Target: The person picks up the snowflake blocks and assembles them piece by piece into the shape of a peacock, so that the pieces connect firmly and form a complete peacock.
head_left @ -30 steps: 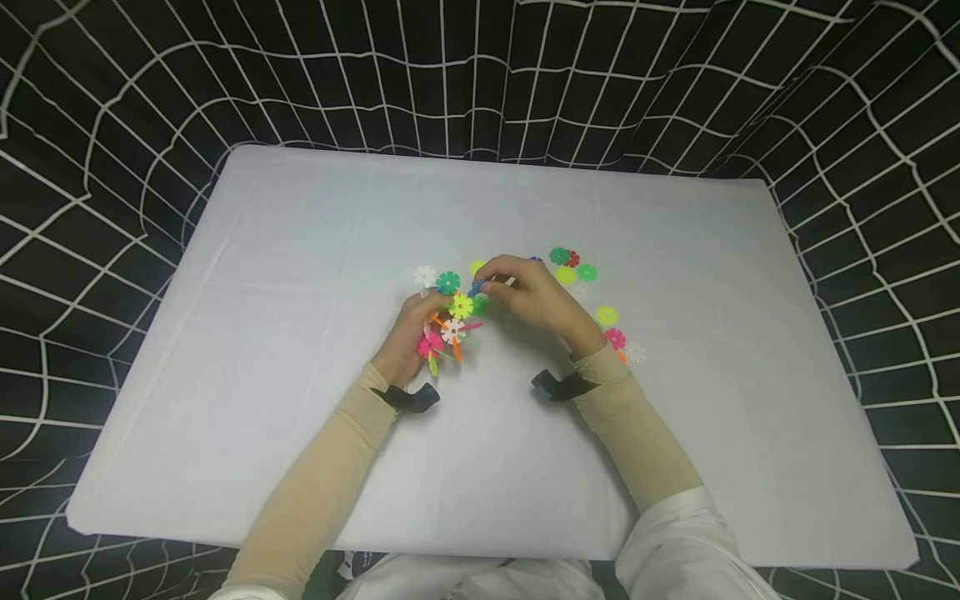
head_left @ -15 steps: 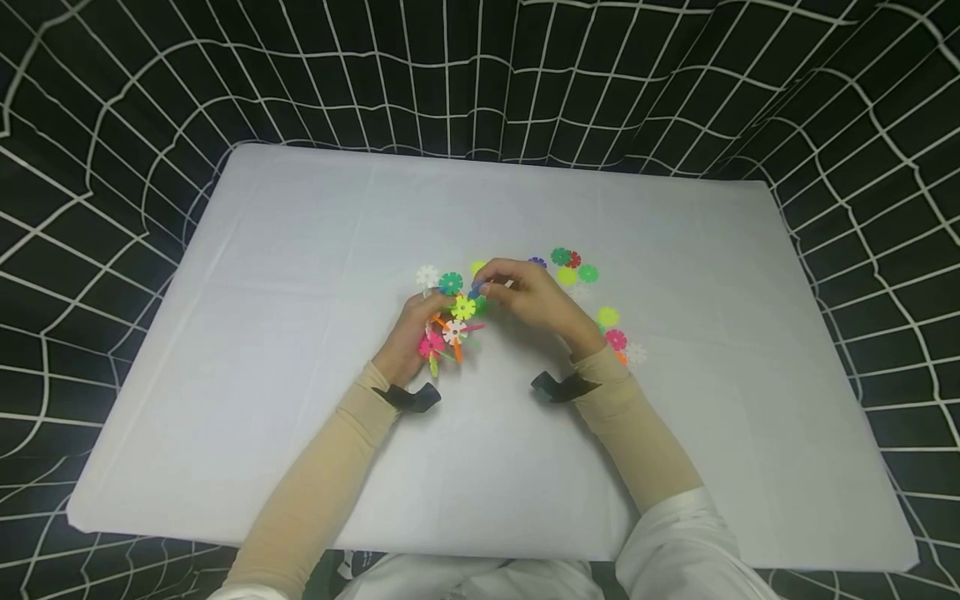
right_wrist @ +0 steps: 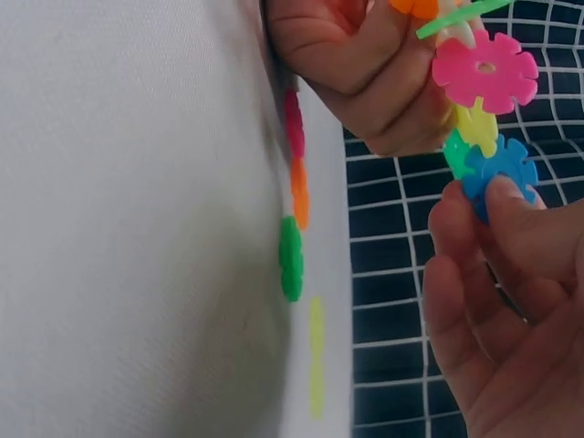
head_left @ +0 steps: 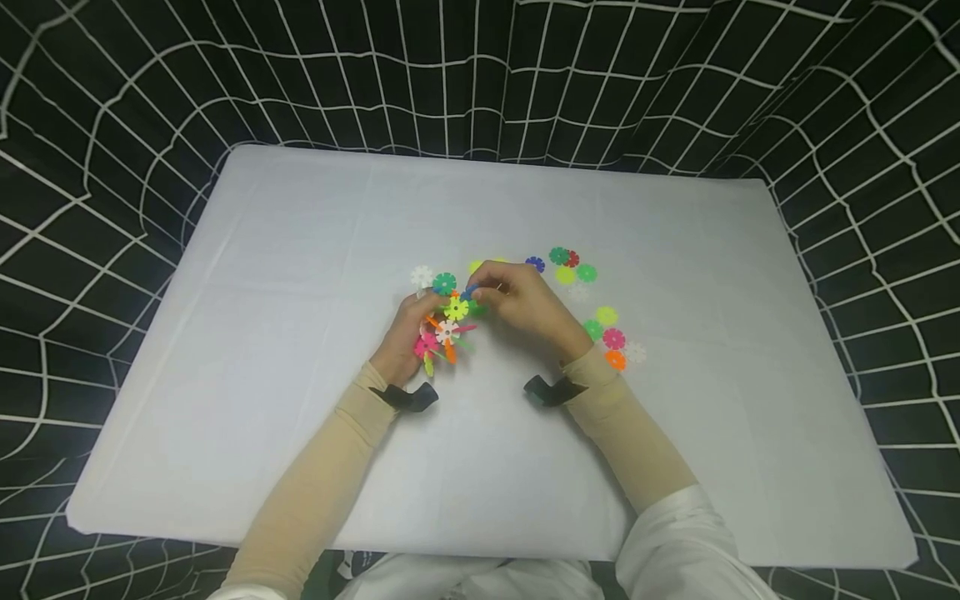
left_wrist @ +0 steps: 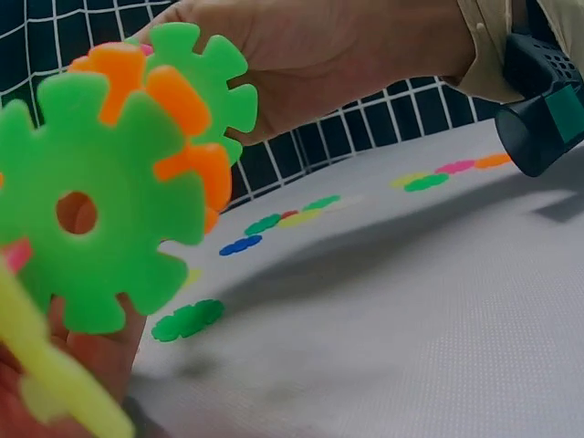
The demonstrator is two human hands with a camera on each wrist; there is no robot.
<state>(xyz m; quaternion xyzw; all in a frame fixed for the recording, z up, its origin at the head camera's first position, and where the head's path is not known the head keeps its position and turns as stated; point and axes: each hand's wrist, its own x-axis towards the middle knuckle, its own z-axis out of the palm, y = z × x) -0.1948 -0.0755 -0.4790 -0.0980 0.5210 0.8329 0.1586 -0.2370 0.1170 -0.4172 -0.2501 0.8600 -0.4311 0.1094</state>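
My left hand [head_left: 403, 337] grips a cluster of interlocking notched discs, joined at various angles. The cluster includes a white disc [head_left: 447, 332], a yellow disc [head_left: 456, 308] and a teal disc [head_left: 445, 283]. Thumb and fingertips of my right hand [head_left: 531, 304] pinch a blue disc [right_wrist: 502, 173]. In the right wrist view, this blue disc is right at the edge of the cluster's yellow disc [right_wrist: 477, 125], below a pink one [right_wrist: 485, 73]. Close to the left wrist camera, a large green disc [left_wrist: 119, 201] and orange pieces [left_wrist: 196, 169] hide part of the cluster.
Loose discs lie flat on the white table [head_left: 300, 250]: a dark blue one [head_left: 535, 263], a red one [head_left: 572, 258] and several greens and yellows behind my right hand. Farther right are a pink disc [head_left: 613, 338] and an orange disc [head_left: 616, 360]. Black netting-patterned curtain [head_left: 450, 75] surrounds the table.
My right hand has shifted slightly left with the blue disc, and the cluster has moved a little left too. The loose green and orange discs beside the right wrist are now more exposed.
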